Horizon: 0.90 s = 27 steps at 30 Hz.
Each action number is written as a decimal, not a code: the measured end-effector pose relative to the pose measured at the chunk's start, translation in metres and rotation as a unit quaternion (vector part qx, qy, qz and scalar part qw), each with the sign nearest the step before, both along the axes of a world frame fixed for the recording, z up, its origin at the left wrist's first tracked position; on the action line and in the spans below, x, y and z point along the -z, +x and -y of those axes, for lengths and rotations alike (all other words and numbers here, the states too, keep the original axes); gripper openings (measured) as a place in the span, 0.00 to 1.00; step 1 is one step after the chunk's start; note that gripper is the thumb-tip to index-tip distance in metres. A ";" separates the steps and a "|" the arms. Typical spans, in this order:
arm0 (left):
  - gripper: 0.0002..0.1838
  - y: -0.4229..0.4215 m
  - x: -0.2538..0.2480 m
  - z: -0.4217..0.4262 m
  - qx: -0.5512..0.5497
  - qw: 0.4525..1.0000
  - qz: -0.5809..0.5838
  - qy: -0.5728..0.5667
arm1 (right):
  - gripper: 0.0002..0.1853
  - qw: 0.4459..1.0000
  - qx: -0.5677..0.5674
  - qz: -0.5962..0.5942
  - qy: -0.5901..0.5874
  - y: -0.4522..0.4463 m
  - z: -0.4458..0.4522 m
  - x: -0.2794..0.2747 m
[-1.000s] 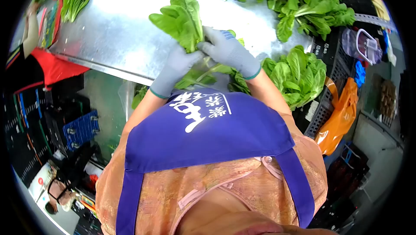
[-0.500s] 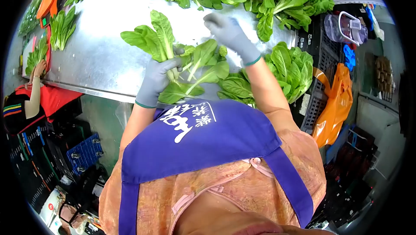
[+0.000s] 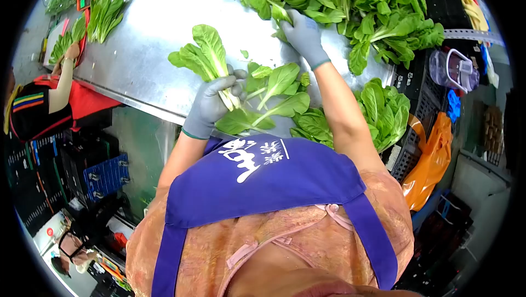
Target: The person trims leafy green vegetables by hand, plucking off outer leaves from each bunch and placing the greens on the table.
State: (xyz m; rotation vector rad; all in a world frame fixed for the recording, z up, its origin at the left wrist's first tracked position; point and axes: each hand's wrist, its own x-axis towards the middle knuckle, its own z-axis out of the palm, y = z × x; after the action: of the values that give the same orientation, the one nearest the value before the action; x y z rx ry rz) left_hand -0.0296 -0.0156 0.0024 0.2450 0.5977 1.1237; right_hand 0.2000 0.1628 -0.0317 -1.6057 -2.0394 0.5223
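Clutching a leafy bunch (image 3: 210,50) in the left hand (image 3: 211,104), tips away, leftward — touching the heap (image 3: 378,1) beyond with the nearer right hand (image 3: 302,33), grip unclear.

At eleven o'clock we saw a smooth, glossy metal tabletop (image 3: 148,45); at two, a clear plastic jug (image 3: 452,71); at three, a shiny orange plastic bag (image 3: 430,168). Our apron (image 3: 263,193) at six was matt cloth, our gloves (image 3: 207,105) matt knit, the leaves (image 3: 210,45) smooth.
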 end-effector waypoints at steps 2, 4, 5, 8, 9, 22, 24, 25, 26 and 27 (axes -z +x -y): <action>0.08 -0.007 0.004 0.001 -0.007 1.000 0.015 -0.006 | 0.18 0.999 -0.013 0.001 -0.032 0.005 0.030 -0.006; 0.08 -0.009 0.009 0.001 -0.009 0.999 0.031 -0.015 | 0.18 0.996 -0.041 0.010 -0.075 0.019 0.058 -0.018; 0.07 -0.010 0.010 -0.001 -0.008 0.999 0.038 -0.018 | 0.18 0.993 -0.064 0.016 -0.101 0.028 0.069 -0.031; 0.06 -0.007 0.006 0.000 0.017 0.999 0.029 0.019 | 0.18 0.989 -0.044 0.056 -0.130 0.063 0.091 -0.051; 0.06 -0.006 0.006 0.001 0.021 0.999 0.033 0.022 | 0.18 0.988 -0.023 0.073 -0.132 0.076 0.096 -0.053; 0.03 0.017 -0.003 -0.008 0.017 0.997 -0.070 -0.025 | 0.37 0.966 0.026 0.213 -0.143 0.015 0.117 -0.027; 0.05 0.018 -0.008 -0.006 0.016 0.996 -0.090 -0.016 | 0.39 0.967 0.049 0.191 -0.163 0.020 0.108 -0.017; 0.05 0.018 -0.009 -0.003 0.008 0.995 -0.100 -0.015 | 0.41 0.966 0.063 0.182 -0.174 0.026 0.104 -0.013; 0.05 0.019 -0.010 -0.002 0.001 0.994 -0.109 -0.010 | 0.39 0.968 0.073 0.182 -0.159 0.031 0.101 -0.008; 0.05 0.021 -0.010 -0.002 -0.007 0.993 -0.117 -0.006 | 0.36 0.980 0.064 0.096 -0.159 0.040 0.098 -0.010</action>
State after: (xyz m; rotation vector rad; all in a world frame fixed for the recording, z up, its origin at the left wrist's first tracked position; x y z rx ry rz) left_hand -0.0091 -0.0139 0.0128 0.3659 0.8144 1.1129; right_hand 0.2397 0.0644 -0.0215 -2.0313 -2.0486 0.6981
